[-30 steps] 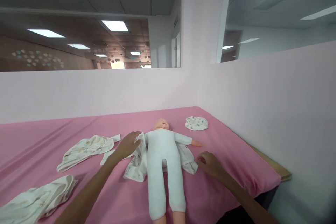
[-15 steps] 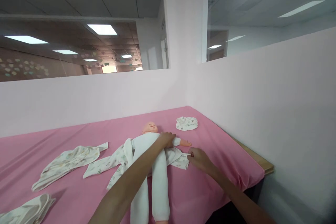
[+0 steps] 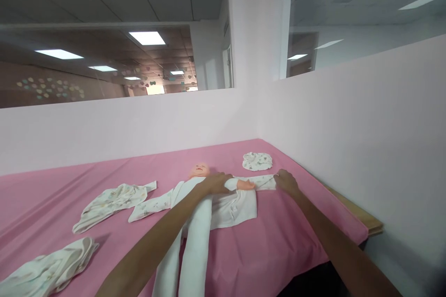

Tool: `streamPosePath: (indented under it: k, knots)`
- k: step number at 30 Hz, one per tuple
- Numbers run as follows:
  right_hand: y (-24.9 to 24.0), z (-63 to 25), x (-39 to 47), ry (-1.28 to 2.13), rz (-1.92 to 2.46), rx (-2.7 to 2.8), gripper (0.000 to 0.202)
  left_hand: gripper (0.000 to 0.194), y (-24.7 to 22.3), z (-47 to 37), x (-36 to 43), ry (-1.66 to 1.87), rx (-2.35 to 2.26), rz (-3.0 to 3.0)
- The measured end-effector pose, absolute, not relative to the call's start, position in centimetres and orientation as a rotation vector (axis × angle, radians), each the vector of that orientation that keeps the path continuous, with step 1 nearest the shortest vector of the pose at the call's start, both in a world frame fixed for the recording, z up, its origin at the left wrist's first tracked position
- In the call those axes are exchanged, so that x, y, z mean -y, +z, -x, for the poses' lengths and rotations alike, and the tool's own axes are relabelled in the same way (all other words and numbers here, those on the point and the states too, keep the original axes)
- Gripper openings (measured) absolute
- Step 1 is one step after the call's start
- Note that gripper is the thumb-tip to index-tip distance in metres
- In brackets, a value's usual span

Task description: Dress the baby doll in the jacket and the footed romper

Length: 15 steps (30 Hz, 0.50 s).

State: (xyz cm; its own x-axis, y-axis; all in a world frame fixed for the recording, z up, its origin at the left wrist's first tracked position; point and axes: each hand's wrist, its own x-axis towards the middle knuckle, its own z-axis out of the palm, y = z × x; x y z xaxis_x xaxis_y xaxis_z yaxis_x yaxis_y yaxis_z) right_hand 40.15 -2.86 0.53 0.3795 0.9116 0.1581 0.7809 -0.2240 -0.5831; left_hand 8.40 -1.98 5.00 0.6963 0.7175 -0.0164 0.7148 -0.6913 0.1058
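A doll (image 3: 200, 170) in white clothing lies on its back on a pink-covered table (image 3: 237, 260), its head toward the wall. Beneath it is a patterned white garment (image 3: 237, 209), spread to both sides. My left hand (image 3: 218, 183) rests at the doll's shoulder and upper arm on the right side; its fingers look curled around the white sleeve. The doll's bare hand (image 3: 245, 184) points right, over the patterned sleeve (image 3: 265, 182). My right hand (image 3: 285, 182) pinches the end of that sleeve, which is stretched out straight.
A folded patterned cloth (image 3: 257, 161) lies near the back corner. Two more patterned garments, one further back (image 3: 114, 204) and one nearer (image 3: 52, 267), lie on the left. White walls (image 3: 139, 134) with windows border the table. A wooden board edge (image 3: 358, 213) shows at right.
My right hand has moved up and right, drawing the patterned sleeve out straight beside the doll's arm. The garment's front now lies spread out below that arm. The view has shifted slightly.
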Motion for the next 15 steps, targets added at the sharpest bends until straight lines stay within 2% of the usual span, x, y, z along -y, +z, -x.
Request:
streamPosePath:
  k: [5, 12, 15]
  knots:
    - [-0.4, -35.2, 2.7, 0.185, 2.006, 1.557, 0.013, 0.037, 5.2, -8.3, 1.7, 0.16, -1.206, -2.689]
    - [-2.4, -24.8, 2.4, 0.328, 1.695, 1.697, 0.037, 0.045, 5.1, -9.2, 2.6, 0.276, -1.163, -2.593]
    - [-3.1, -23.4, 2.4, 0.393, 1.628, 1.619, 0.028, 0.053, 5.2, -9.7, 3.2, 0.358, -1.094, -2.611]
